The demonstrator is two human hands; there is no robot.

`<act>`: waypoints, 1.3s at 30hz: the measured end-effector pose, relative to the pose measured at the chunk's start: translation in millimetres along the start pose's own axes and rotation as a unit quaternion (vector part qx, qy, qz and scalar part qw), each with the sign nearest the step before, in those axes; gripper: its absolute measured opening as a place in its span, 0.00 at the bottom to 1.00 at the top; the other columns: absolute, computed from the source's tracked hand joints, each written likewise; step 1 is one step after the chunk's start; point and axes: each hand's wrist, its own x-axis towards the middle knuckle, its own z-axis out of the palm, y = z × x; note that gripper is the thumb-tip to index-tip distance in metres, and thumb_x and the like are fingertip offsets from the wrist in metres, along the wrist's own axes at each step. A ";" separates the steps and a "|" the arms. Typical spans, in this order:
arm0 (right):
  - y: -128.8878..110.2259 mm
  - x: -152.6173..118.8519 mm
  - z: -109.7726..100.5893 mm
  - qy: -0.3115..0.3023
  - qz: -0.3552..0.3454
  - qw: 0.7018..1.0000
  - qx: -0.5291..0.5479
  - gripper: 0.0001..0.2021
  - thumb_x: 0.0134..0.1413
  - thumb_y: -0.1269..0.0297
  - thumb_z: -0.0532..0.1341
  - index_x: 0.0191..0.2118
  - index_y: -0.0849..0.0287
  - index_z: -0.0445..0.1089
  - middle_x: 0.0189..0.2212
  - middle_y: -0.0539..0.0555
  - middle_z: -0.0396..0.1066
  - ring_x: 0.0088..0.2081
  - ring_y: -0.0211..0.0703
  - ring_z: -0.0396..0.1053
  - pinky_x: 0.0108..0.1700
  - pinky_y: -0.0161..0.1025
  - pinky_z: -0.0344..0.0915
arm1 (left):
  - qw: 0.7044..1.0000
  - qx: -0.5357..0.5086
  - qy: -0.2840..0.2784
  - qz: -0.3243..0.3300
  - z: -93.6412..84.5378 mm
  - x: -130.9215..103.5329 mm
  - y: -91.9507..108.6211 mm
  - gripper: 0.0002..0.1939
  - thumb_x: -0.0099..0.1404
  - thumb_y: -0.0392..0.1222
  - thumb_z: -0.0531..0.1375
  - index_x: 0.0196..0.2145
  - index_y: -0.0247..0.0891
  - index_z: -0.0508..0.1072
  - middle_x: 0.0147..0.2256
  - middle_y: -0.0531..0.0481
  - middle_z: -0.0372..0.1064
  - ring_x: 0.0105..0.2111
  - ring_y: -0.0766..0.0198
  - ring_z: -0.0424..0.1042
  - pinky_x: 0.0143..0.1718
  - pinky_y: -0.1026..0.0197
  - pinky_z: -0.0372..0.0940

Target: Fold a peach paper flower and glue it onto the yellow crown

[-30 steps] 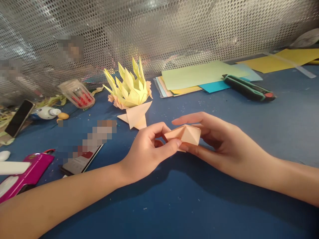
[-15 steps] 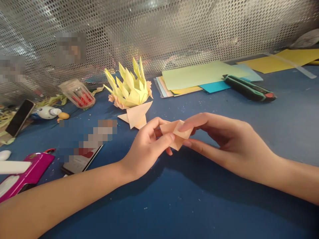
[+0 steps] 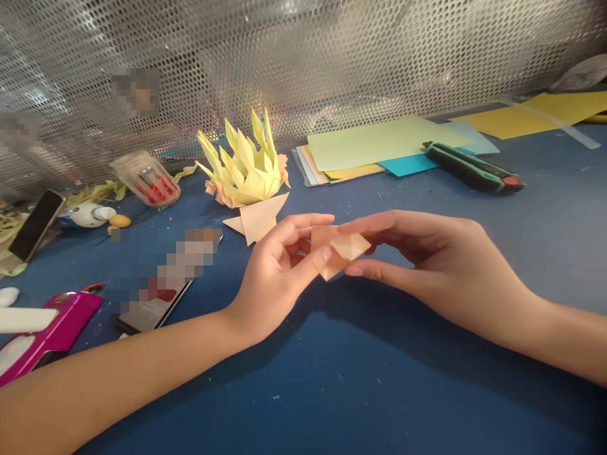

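My left hand had the folded peach paper pinched, thumb on its near face. Paper sat between my hands, over the blue table. Read it as light, crisp at the creases, easy to crush; folded edges looked the safe grip, not the points. Right hand pinched lightly, index up top, thumb below.
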 end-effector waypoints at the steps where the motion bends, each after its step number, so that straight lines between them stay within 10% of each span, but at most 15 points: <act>1: 0.1 0.1 0.0 -0.004 0.005 1.000 0.007 0.14 0.54 0.57 0.73 0.47 0.43 0.81 0.41 0.46 0.82 0.43 0.42 0.79 0.48 0.38 0.73 | 1.000 -0.005 0.000 0.007 -0.4 -0.2 -0.3 0.10 0.70 0.36 0.66 0.48 0.45 0.78 0.42 0.55 0.79 0.41 0.69 0.77 0.42 0.69 0.71; 14: -0.6 3.1 -0.3 0.038 -0.040 0.994 -0.091 0.05 0.58 0.54 0.69 0.38 0.41 0.84 0.33 0.48 0.74 0.31 0.35 0.71 0.33 0.33 0.70 | 1.000 0.015 0.004 0.021 1.1 -0.9 4.2 0.06 0.68 0.36 0.68 0.42 0.43 0.84 0.44 0.54 0.83 0.47 0.63 0.81 0.50 0.66 0.74; 39: -8.7 0.1 4.5 0.027 0.058 0.996 0.054 0.06 0.54 0.59 0.72 0.34 0.52 0.77 0.27 0.45 0.81 0.29 0.36 0.79 0.32 0.28 0.74 | 0.997 0.046 0.025 0.053 1.7 -2.4 5.9 0.04 0.63 0.36 0.72 0.35 0.44 0.85 0.40 0.56 0.84 0.43 0.66 0.82 0.47 0.69 0.75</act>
